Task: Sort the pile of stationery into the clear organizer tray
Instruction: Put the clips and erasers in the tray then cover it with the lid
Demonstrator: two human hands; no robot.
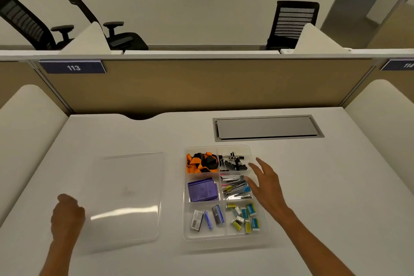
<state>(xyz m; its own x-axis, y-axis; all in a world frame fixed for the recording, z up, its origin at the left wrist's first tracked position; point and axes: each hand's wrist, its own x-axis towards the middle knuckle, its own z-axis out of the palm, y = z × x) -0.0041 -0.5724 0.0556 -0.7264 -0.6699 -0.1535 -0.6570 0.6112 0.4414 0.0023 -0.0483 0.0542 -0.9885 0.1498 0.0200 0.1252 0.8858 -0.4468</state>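
A white desk filled the lower frame. Left of centre lay a clear lid, its edge gripped by the curled left hand. The filled organizer tray sat at centre-right; the right hand, fingers spread and empty, hovered at its right edge.

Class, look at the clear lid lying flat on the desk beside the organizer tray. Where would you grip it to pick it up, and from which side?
Grip the clear lid at its near-left rim, coming from the left, where the left hand already sits. It lies flat and wide, so only the thin raised edge offers a pinch. The tray blocks its right side.
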